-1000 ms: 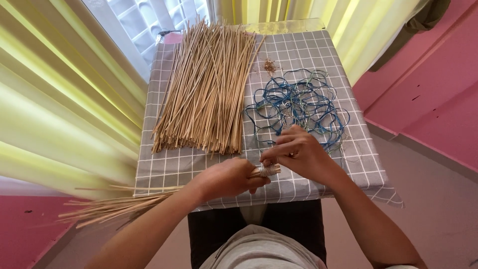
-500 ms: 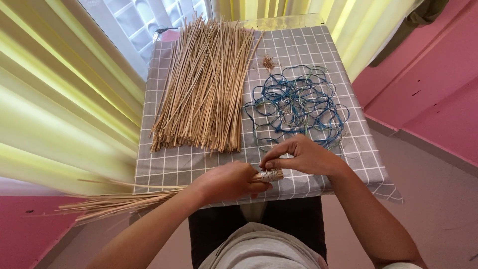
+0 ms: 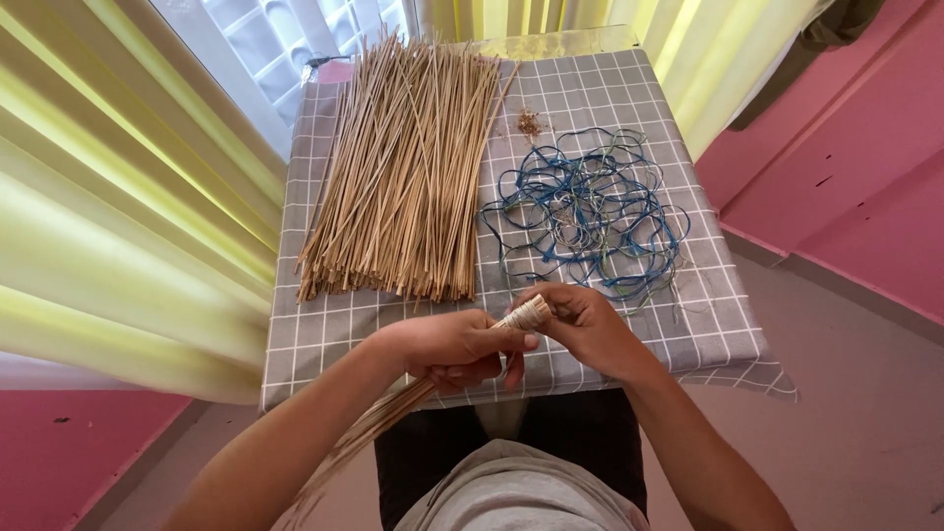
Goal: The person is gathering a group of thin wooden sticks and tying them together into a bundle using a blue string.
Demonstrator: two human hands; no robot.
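Note:
My left hand (image 3: 454,346) grips a thin bundle of pale straw sticks (image 3: 526,314) near its cut end; the rest of the bundle trails down past my left forearm. My right hand (image 3: 585,324) pinches the same end, fingers closed against it. Both hands hover over the near edge of a small table with a grey checked cloth (image 3: 688,324). Just beyond my right hand lies a tangle of blue string (image 3: 585,211). A large loose pile of straw sticks (image 3: 413,167) covers the table's left half.
Yellow curtains (image 3: 128,216) hang at left and behind the table, with a white window grille (image 3: 285,39) at the back. Pink walls (image 3: 846,157) stand at right and lower left. A small brown scrap (image 3: 529,123) lies on the cloth near the far edge.
The held bundle has swung from pointing left to trailing down along my left forearm. Both hands stayed at the table's near edge, working the bundle's end.

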